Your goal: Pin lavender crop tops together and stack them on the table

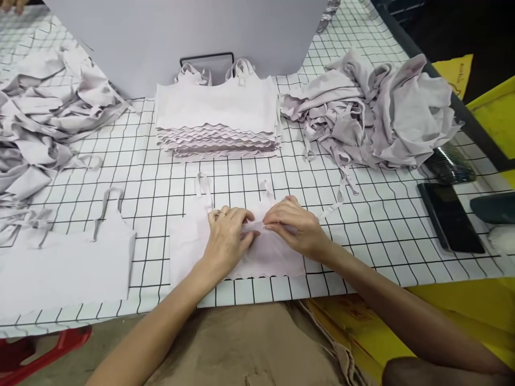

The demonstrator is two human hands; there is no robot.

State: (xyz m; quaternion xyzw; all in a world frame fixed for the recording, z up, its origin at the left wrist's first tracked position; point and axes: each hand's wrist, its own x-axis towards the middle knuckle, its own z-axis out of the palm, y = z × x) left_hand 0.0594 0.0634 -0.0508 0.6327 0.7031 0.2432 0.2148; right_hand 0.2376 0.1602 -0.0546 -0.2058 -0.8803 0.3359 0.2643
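A pale pink strappy camisole top [267, 262] lies flat before me, its wavy hem towards me and its two straps pointing away. My left hand [229, 233], a ring on one finger, rests on its upper middle, with thumb and forefinger curved and apart. Opposite it, my right hand [295, 222] pinches at the top's neckline between thumb and fingers. A tiny white bit shows at those fingertips, too small to name. To the left, another pale top [68, 268] is spread out with its straps up.
Behind the work stands a neat stack of folded tops [217, 107] against a grey panel [193, 32]. Loose garments [48, 112] heap at left, more [374, 112] at right. A phone [450, 217] lies on the checked cloth [148, 161]. Another person's hand [14, 5] shows top left.
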